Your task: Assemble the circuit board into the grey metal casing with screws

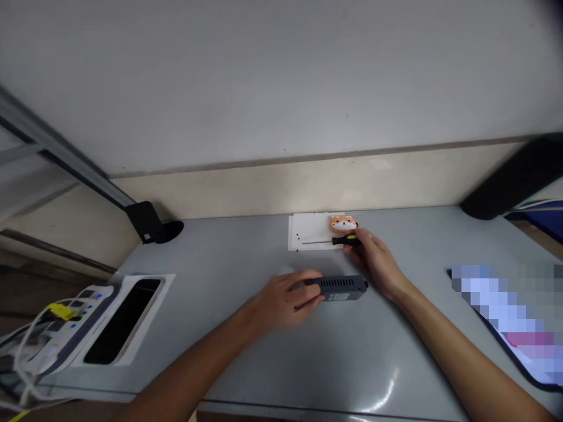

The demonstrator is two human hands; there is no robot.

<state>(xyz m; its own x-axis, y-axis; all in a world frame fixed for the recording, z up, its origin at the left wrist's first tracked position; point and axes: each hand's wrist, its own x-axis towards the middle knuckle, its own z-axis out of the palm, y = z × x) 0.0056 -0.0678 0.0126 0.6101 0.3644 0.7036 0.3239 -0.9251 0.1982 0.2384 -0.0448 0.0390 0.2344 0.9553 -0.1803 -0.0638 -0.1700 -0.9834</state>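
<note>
The left hand (pixel 290 299) has its thumb and fingers closed on one end of a dark grey box (pixel 338 288), and the right hand (pixel 373 258) pinches the handle of a screwdriver (pixel 347 240). The box is slim and oblong, with a row of narrow slots along its upper part, a pale label on the side nearer the wearer and a small black nub at its right end; it is over the middle of the grey desk (pixel 229 258), though whether it rests there or is lifted I cannot tell. The screwdriver, black with a yellow stripe, points its thin shaft leftward over white paper (pixel 312 225). Counted out: one box, one screwdriver, three tiny dark pieces (pixel 297 251), two on the paper and one at its near edge, and one orange-and-white animal-face item (pixel 343 223) just beyond the right hand. Farther left, one black-faced slab (pixel 123 322) lies on a white sheet (pixel 139 328) beside one power strip (pixel 73 337) with one yellow plug (pixel 61 310). Well to the right lies one device with a pixelated screen (pixel 505 328).
</note>
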